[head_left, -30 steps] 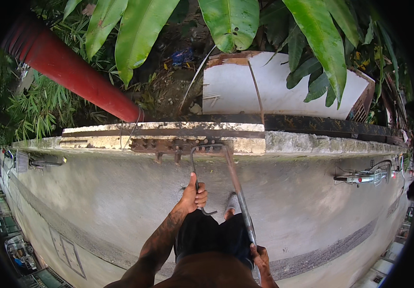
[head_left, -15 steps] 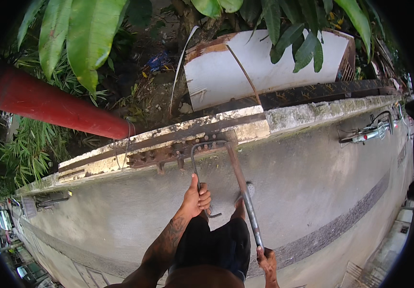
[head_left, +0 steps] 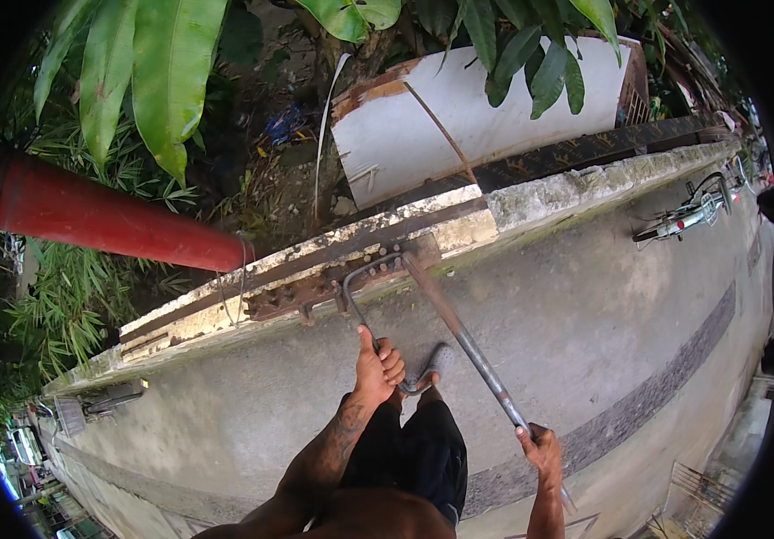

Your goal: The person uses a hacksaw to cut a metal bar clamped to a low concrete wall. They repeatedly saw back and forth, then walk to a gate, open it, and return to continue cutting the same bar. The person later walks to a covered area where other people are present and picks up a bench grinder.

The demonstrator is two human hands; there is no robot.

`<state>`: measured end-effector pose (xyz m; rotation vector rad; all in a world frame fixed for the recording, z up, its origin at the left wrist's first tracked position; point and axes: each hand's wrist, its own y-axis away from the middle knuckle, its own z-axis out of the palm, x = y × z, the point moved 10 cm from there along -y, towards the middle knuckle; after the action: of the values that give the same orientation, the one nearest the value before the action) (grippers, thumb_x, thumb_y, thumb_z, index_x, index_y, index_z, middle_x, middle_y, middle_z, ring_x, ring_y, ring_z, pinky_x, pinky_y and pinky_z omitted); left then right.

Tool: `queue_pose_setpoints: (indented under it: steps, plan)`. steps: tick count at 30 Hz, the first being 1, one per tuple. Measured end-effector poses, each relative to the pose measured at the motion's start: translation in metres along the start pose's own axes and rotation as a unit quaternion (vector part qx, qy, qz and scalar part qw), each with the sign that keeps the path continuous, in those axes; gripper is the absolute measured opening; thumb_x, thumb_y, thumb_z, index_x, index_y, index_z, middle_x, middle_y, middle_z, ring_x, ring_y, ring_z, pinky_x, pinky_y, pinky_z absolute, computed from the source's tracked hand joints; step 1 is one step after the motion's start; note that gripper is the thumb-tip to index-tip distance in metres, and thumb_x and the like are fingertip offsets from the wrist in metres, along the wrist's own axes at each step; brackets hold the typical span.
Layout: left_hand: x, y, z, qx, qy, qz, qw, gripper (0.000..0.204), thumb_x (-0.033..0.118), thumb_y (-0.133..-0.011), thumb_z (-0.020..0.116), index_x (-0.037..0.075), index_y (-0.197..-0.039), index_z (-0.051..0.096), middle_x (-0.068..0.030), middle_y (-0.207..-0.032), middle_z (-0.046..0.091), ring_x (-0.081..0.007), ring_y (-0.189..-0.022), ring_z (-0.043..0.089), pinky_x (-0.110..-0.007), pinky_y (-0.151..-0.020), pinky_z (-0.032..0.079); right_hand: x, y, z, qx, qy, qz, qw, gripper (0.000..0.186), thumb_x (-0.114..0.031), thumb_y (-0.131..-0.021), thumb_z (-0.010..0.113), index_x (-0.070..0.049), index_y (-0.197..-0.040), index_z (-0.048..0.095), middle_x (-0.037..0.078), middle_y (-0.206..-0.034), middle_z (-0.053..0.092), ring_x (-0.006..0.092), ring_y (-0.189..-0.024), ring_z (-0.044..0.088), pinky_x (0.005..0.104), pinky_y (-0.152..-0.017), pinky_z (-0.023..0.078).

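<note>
My left hand is closed around a bent steel rod, thumb up along it. The rod's upper part curves over to a rusty plate with several upright pegs, fixed along the wall's near side. Its lower end hooks round near my feet. My right hand grips the lower part of a long metal pipe, rusty at the top and greyer lower down. The pipe's upper end meets the rod at the right part of the plate. What joins them there is too small to make out.
A low concrete wall runs across in front of me. Behind it are a red pipe, a white board and large leaves. A bicycle stands on the concrete ground at the right. My slippers are between the arms.
My right hand has moved right and away from me, swinging the pipe's lower end outward to the right. My left hand keeps its hold on the rod. The whole view has tilted slightly.
</note>
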<state>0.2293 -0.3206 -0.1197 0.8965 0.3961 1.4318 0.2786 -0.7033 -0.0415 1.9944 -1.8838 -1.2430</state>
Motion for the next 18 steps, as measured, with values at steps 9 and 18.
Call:
queue_pose_setpoints:
  steps: [9,18]
  plan:
    - [0.019,0.011,-0.018,0.010,-0.077,-0.037,0.996,0.072,0.085,-0.086,0.038,0.017,-0.062,0.034,0.0057,-0.052,0.020,-0.0095,-0.039,0.020,-0.028,-0.038,0.019,-0.002,0.054,0.047,0.087,0.025,0.017,0.996,0.064,-0.062,-0.091,0.063,-0.001,-0.071,0.058,0.019,-0.055,0.054,0.0407,-0.052,0.057,0.0473,-0.052,0.045]
    - [0.022,0.011,-0.014,-0.029,-0.062,-0.040,0.997,0.071,0.083,-0.089,0.036,0.017,-0.062,0.034,0.0057,-0.051,0.021,-0.0102,-0.038,0.021,-0.029,-0.037,0.020,-0.013,0.089,0.058,0.180,0.083,0.077,0.977,0.059,-0.058,-0.087,0.069,-0.003,-0.072,0.057,0.020,-0.058,0.059,0.0459,-0.060,0.062,0.0512,-0.057,0.049]
